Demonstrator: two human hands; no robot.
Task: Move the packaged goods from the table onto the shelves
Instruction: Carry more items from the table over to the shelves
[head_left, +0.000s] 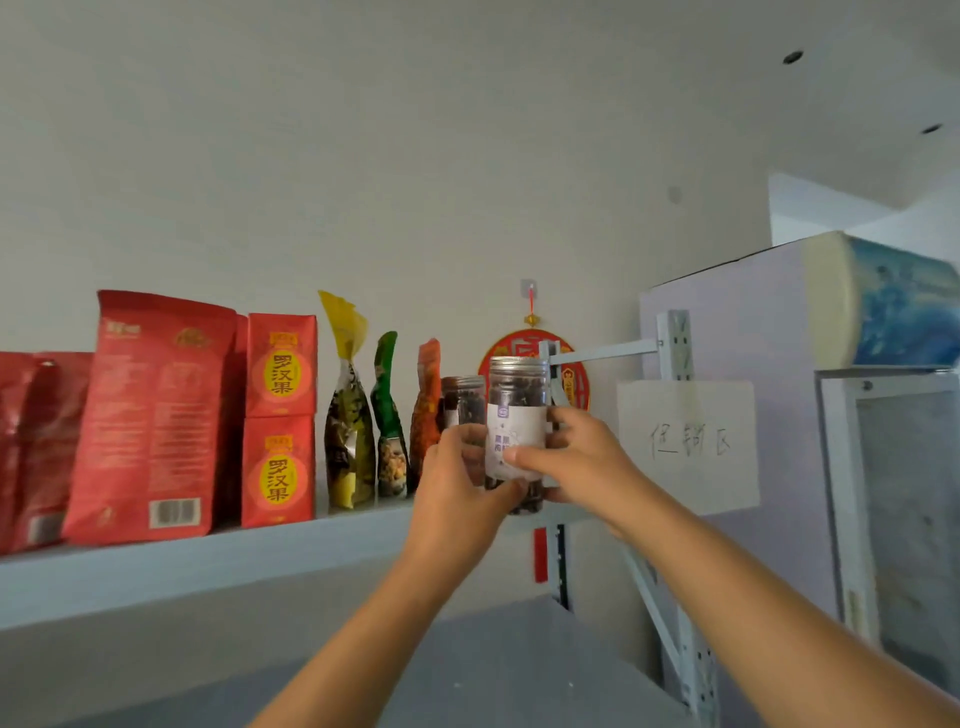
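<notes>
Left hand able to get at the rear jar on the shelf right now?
Likely not: the left hand and right hand both grip the labelled jar, which partly blocks the rear jar.

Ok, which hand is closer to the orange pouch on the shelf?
Left. The left hand sits beside the orange pouch; the right hand is beyond the jar both hold.

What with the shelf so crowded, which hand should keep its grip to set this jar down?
Probably right: the right hand holds the jar on its open side; the left hand crowds the second jar.
</notes>
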